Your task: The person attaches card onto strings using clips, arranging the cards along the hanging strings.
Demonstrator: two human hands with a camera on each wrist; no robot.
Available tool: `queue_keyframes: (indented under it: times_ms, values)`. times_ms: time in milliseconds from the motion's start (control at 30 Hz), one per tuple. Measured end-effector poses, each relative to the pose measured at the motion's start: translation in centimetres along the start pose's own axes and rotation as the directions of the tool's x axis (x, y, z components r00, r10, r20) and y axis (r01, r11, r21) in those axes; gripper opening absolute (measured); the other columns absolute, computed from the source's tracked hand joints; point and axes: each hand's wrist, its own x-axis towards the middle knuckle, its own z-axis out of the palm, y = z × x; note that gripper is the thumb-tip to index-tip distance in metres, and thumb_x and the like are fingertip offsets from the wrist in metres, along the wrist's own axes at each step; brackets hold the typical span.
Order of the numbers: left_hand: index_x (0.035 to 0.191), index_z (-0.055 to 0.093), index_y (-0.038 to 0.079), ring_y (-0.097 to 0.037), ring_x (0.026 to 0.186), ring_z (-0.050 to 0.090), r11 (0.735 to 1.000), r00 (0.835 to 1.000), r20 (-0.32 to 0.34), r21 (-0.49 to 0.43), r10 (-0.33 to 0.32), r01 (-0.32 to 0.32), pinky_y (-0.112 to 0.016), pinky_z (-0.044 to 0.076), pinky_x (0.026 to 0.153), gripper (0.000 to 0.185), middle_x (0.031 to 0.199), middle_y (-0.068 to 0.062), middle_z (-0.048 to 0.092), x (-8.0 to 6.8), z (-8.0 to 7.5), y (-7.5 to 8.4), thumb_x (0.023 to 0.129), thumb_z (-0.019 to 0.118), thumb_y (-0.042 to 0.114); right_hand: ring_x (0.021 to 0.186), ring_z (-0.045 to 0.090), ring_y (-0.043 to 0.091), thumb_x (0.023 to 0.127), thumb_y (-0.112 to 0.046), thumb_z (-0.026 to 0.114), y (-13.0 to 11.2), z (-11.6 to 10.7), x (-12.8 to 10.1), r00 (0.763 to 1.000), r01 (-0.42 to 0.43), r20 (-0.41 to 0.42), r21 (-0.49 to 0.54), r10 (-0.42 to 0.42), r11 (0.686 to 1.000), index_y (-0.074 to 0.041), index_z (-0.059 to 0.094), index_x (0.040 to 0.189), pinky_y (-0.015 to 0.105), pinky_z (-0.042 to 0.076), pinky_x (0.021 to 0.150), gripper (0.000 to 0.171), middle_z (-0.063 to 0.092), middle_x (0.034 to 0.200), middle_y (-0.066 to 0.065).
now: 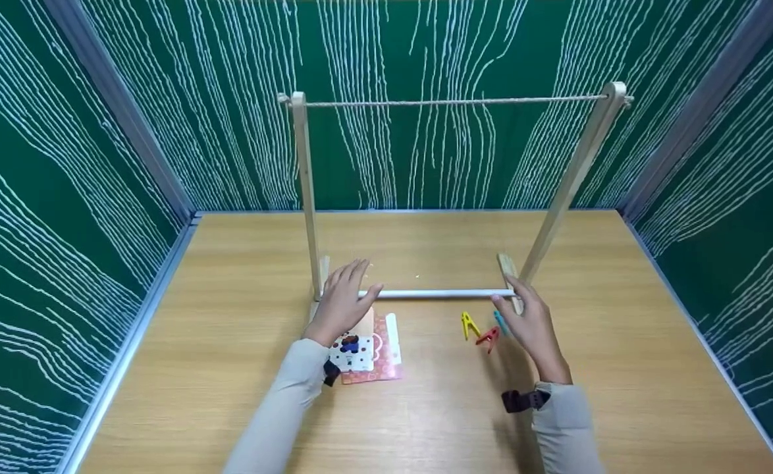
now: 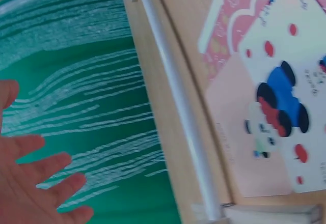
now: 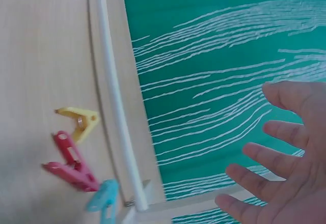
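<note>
My left hand (image 1: 342, 296) hovers spread above the patterned cloths (image 1: 368, 347), my right hand (image 1: 533, 322) relaxed and empty, just right of the three pegs (image 1: 484, 329). Both sit near the rack's white bar (image 1: 439, 293); a careless knock could topple the frame

I see a matt, light wood-grain table (image 1: 241, 401) carrying a pale bare-wood rack (image 1: 305, 197) with a rough twine line (image 1: 452, 101) and a smooth white, probably plastic, bottom rod (image 1: 439, 293). The pegs (image 3: 76, 152) look glossy plastic; the printed cards (image 2: 265, 96) seem smooth paper.
</note>
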Motion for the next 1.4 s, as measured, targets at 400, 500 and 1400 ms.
queue_keyframes:
  times_ms: [400,500,1400]
  values:
    - [0.137,0.049,0.004,-0.036,0.126,0.047,0.967,0.991,0.109,-0.23,-0.082,0.105,-0.054,0.029,0.11,0.051,0.131,-0.017,0.059,-0.2,1.6,-3.9,0.098,0.052,0.036,0.127,0.046,0.042,0.096,-0.02,0.059,3.8,1.1,-0.8,0.978,-0.206,0.036,0.106,0.204,0.973,0.001,0.045,0.14,0.05,0.042,0.103,0.051,0.042,0.144,0.025]
    - [0.134,0.051,0.0,-0.039,0.123,0.05,0.963,0.991,0.111,-0.25,-0.076,0.102,-0.055,0.029,0.109,0.049,0.127,-0.02,0.06,-0.2,2.1,-4.6,0.097,0.055,0.032,0.128,0.044,0.039,0.097,-0.022,0.058,4.3,1.3,-1.0,0.965,-0.261,0.055,0.131,0.255,0.957,-0.001,0.043,0.142,0.048,0.041,0.103,0.052,0.042,0.145,0.023]
    - [0.126,0.059,-0.001,-0.036,0.115,0.055,0.974,0.984,0.157,-0.194,-0.089,0.119,-0.05,0.039,0.104,0.04,0.12,-0.021,0.061,-0.5,3.7,-7.8,0.091,0.065,0.017,0.097,0.052,0.034,0.093,-0.013,0.059,8.2,2.3,-1.3,0.964,-0.267,0.002,-0.033,0.267,0.963,0.01,0.049,0.133,0.041,0.044,0.085,0.047,0.052,0.109,0.027]
